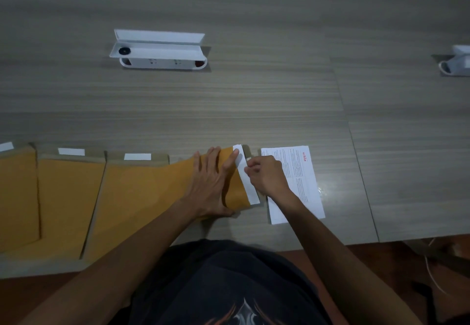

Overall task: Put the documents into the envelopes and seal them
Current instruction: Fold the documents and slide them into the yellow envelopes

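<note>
Brown paper marks the envelope [236, 190] that lies turned sideways at the near edge of the grey wood-grain table [229, 108], in the head view. Its flap end carries a white adhesive strip [246, 174]. The left hand [211, 182] lies flat on this envelope, fingers straight and spread, pressing it down, with the forefinger tip reaching onto the strip. The right hand [267, 174] is just beside the strip on its right, fingers curled and pinching at the strip's edge. Right of this envelope, partly under the right wrist, a printed white document [300, 172] with red lettering lies flat on the table. Left of this envelope, three more brown envelopes [127, 197] lie side by side along the table's near edge, overlapping, each with a short white strip at its far end. Beyond this envelope, well apart from it, a white socket box [160, 52] with its lid raised sits in the table; another one [455, 65] shows at the right border.
</note>
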Action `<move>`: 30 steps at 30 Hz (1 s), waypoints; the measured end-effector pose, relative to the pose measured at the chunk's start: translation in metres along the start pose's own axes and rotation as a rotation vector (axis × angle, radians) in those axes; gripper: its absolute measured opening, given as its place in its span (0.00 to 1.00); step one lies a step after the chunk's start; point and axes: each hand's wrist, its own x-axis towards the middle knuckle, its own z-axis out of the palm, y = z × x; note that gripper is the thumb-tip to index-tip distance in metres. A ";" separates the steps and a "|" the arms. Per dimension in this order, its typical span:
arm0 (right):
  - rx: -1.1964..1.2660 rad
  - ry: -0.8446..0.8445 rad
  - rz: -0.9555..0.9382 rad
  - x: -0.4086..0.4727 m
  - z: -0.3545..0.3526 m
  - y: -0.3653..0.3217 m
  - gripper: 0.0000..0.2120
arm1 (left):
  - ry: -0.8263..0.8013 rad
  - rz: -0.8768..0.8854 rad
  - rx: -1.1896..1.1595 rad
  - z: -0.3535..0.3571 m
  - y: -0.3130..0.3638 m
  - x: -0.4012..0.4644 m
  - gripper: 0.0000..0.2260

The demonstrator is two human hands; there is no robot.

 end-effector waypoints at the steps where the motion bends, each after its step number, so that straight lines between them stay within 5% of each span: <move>1: 0.000 -0.010 -0.009 0.000 0.002 -0.002 0.10 | 0.001 -0.001 -0.002 0.000 0.001 0.001 0.67; 12: 0.178 -0.161 0.078 0.013 0.007 0.000 0.07 | 0.009 -0.041 -0.001 0.002 -0.003 0.000 0.67; 22: -0.021 -0.221 -0.069 0.012 0.007 -0.012 0.13 | 0.030 -0.184 0.005 0.009 -0.003 0.007 0.67; 27: 0.168 0.001 -0.006 0.027 0.002 0.002 0.14 | -0.023 -0.561 -0.020 0.006 0.007 0.027 0.61; 30: 0.167 0.171 -0.006 0.029 -0.008 0.020 0.14 | -0.069 -0.634 0.011 0.006 0.008 0.035 0.57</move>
